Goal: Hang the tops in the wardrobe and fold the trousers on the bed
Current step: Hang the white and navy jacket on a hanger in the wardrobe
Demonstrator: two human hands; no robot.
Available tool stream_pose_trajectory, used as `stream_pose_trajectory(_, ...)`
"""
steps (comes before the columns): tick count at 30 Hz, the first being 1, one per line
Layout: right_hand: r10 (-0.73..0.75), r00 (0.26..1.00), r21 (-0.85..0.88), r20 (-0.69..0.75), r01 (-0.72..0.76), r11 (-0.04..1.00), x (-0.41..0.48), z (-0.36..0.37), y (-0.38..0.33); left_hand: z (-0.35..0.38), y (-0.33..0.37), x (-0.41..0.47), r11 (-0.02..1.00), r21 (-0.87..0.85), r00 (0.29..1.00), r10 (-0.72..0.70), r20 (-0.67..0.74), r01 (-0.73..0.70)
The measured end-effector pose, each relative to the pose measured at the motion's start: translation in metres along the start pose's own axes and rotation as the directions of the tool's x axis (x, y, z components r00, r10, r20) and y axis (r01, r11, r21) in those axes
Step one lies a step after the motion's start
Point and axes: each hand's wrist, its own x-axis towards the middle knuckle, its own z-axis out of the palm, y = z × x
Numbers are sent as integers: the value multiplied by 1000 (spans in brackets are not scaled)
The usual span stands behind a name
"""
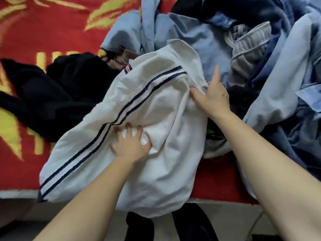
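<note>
A white garment (pixel 156 105) lies across the middle of the frame, on the near edge of a bed (pixel 26 40) covered in red cloth with a yellow woven pattern. Its lower end is draped over that edge towards the bottom of the frame. It is held by both hands. At lower centre, the left hand (pixel 130 145) has its fingers (pixel 128 127) curled into a bunched handful of the cloth. At centre right, a fold is pinched by the right hand (pixel 213 100), with the index finger held straight.

Several risks can be judged from here. The garment's upper right part rests against a pile of blue clothes (pixel 260 49), so a neighbouring piece could be dragged along when it is lifted. The overhanging end could pull the whole garment to the floor if either grip is loosened. Whether it is a top or trousers cannot be told, so it could be sorted wrongly.

The white cloth looks soft, matte and creased, and is crossed diagonally by two narrow navy stripes (pixel 121 115). The blue pile looks like crumpled shirting and denim. At the left, a black garment (pixel 52 94) lies in a shapeless, fuzzy-looking heap.
</note>
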Motion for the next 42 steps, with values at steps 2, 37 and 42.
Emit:
stream_pose_trajectory(2,-100,995,-55,-16,99,994,-12,10,-3,-4,-2,-4,1000,-4,1000,29,2,-29)
stream_pose_trajectory(37,-485,875,-449,11,437,779,-230,25,-40,-13,-64,-152,654,-690,946,144,-289,-310)
stream_pose_trajectory(42,-246,926,-127,288,291,948,-249,-13,-140,-46,-112,-216,445,-889,994,15,-110,-105)
